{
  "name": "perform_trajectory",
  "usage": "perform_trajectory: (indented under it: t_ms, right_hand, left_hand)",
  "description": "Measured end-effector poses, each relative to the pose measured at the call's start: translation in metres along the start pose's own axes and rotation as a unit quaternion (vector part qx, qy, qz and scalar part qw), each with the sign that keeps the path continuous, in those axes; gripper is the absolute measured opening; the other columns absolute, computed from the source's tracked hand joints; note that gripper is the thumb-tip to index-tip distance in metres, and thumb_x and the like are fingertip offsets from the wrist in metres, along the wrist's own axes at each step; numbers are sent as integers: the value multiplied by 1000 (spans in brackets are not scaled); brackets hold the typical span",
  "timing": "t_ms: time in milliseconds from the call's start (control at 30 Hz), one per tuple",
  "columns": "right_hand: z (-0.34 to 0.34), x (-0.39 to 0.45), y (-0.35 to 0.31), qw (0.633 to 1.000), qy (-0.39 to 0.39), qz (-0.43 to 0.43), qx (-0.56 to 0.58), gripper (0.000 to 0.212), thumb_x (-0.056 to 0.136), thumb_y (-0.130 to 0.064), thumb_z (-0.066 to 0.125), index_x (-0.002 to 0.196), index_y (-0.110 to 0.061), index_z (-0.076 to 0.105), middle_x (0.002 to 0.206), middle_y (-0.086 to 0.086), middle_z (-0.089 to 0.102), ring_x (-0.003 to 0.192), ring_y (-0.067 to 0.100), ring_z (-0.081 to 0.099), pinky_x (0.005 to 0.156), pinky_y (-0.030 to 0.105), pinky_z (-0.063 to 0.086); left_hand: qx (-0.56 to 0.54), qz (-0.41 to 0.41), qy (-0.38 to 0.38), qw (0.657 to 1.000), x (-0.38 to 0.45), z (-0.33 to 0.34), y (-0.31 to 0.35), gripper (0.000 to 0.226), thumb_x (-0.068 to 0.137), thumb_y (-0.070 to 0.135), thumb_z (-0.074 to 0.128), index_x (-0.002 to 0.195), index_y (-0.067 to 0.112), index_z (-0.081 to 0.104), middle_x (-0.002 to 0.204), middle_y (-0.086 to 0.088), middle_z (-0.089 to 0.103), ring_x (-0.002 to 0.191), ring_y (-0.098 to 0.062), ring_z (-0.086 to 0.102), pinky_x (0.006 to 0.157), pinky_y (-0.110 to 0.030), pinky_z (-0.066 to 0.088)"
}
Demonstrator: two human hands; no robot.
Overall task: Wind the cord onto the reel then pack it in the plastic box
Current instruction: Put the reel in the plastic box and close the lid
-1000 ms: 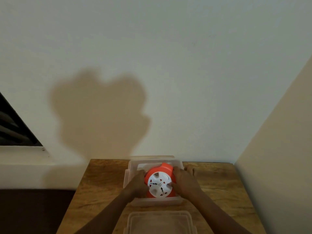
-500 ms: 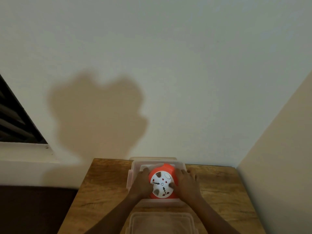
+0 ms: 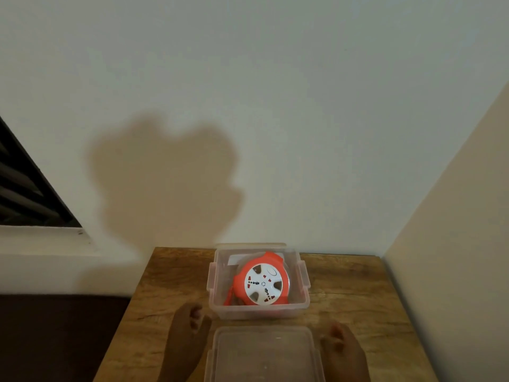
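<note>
While one reel (image 3: 261, 281) sits inside one box (image 3: 301, 304), two hands, left (image 3: 190, 329) and right (image 3: 343, 347), relaxed, flank one lid (image 3: 261, 354), holding nothing.

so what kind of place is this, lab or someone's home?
Likely a home room, not a lab: a small wooden table pushed into a corner of plain painted walls, with a louvred window at left. On it only a plastic box and its lid.

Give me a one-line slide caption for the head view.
Orange reel sits in the open plastic box; left hand and right hand flank the lid.
</note>
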State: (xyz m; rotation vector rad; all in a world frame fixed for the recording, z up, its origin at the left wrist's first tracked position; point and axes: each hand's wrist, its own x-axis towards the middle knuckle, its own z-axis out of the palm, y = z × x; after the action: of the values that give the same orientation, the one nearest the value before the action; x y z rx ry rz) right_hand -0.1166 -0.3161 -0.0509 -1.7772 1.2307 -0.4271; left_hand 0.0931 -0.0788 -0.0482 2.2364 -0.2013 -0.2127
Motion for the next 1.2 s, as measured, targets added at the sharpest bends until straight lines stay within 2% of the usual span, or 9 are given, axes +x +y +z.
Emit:
perform_trajectory:
  t_ms: [67, 167, 333, 500, 700, 833, 967, 1067, 1200]
  right_hand:
    - [-5, -5, 9, 996, -56, 57, -43, 21, 80, -17, 72, 100, -21, 67, 92, -2, 67, 87, 18, 63, 80, 29, 47]
    - [-6, -13, 10, 982, -133, 56, -124, 18, 75, -18, 72, 93, -19, 69, 90, -2, 68, 84, 13, 62, 80, 24, 45]
    - [-8, -21, -1, 969, -171, 36, -176, 11, 78, -25, 67, 88, -22, 72, 86, -8, 67, 79, 3, 59, 63, 10, 37]
    - [-26, -28, -28, 969, -178, 25, -171, 9, 79, -27, 71, 79, -33, 63, 82, -14, 64, 78, -2, 57, 62, 14, 37]
    - [-51, -34, -71, 978, -146, -55, -139, 9, 85, -27, 69, 89, -35, 67, 86, -19, 65, 81, -3, 58, 62, 13, 39]
    - [-66, -31, -98, 984, -150, -61, -69, 10, 87, -26, 67, 88, -35, 70, 87, -15, 70, 82, 5, 65, 70, 28, 57]
    - [-66, -22, -130, 987, -145, -59, 40, 12, 92, -26, 63, 94, -36, 70, 92, -11, 73, 83, 10, 70, 71, 33, 59]
    - [-57, -15, -157, 983, -113, -112, 89, 20, 92, -44, 57, 86, -34, 72, 82, -15, 73, 71, 6, 68, 64, 27, 53]
    - [-37, 8, -173, 986, -35, -91, 132, 38, 95, -50, 51, 122, -26, 63, 120, -4, 66, 103, 19, 65, 82, 36, 58]
  left_hand:
    - [26, -90, -85, 992, -10, 5, -24, 52, 82, 10, 83, 129, 3, 61, 106, -11, 67, 88, -26, 65, 77, -34, 53]
    - [96, -137, -165, 972, -28, 13, -43, 74, 80, 21, 83, 145, 5, 49, 133, -16, 63, 117, -28, 63, 99, -33, 48]
    - [103, -142, -185, 967, -39, 15, -23, 45, 90, 37, 71, 131, 18, 63, 131, -4, 69, 108, -17, 63, 99, -29, 49]
    - [58, -128, -178, 974, -49, -7, -5, 45, 90, 23, 75, 132, 9, 65, 133, -12, 68, 117, -25, 63, 103, -31, 47]
    - [14, -61, -121, 991, -53, -45, 45, 38, 93, 19, 72, 130, 16, 65, 129, -9, 65, 104, -19, 60, 85, -31, 52]
    - [-37, -36, -99, 994, -45, -70, 77, 31, 95, 26, 70, 126, 26, 67, 121, 3, 65, 88, -3, 59, 61, -19, 46]
    - [-134, -11, -100, 986, -27, -86, 110, 26, 101, 29, 62, 126, 28, 68, 121, 5, 69, 93, -8, 66, 62, -22, 51]
    - [-207, -5, -83, 975, -14, -87, 137, 20, 106, 32, 53, 111, 24, 72, 113, -4, 76, 86, -10, 74, 57, -20, 57]
    - [-277, -45, -52, 958, -2, -85, 163, 30, 106, 44, 47, 102, 24, 69, 97, 2, 75, 75, -12, 73, 40, -15, 53]
